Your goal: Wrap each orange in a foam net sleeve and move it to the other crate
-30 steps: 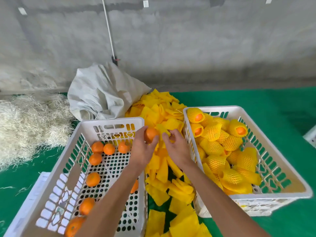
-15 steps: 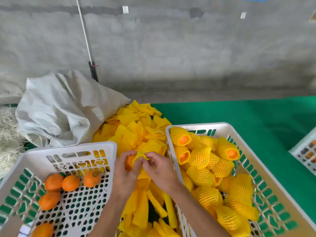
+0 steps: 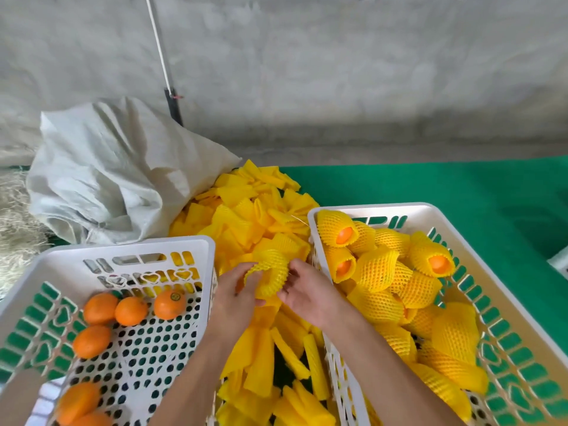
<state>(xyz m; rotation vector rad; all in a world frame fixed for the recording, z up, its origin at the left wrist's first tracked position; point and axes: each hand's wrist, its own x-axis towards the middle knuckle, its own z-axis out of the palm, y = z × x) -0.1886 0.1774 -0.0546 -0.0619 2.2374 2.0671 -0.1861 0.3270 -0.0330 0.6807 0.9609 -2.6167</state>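
Both hands pinch one yellow sleeve [image 3: 272, 276] between the crates: left hand [image 3: 236, 298] curled on its left edge, right hand [image 3: 307, 295] on its right. A sliver of orange [image 3: 239, 285] shows by the left fingers. Loose sleeves [image 3: 246, 222] lie beneath; left crate [image 3: 129, 250] holds bare oranges [image 3: 131, 310], right crate [image 3: 368, 210] wrapped ones.

Both hands [image 3: 270, 290] on foam sleeve [image 3: 272, 273]

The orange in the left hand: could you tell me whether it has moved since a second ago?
Yes. Then it was bare at the left crate's far right corner; now it sits lower, beside that crate's right wall, almost covered by the foam net sleeve both hands hold.
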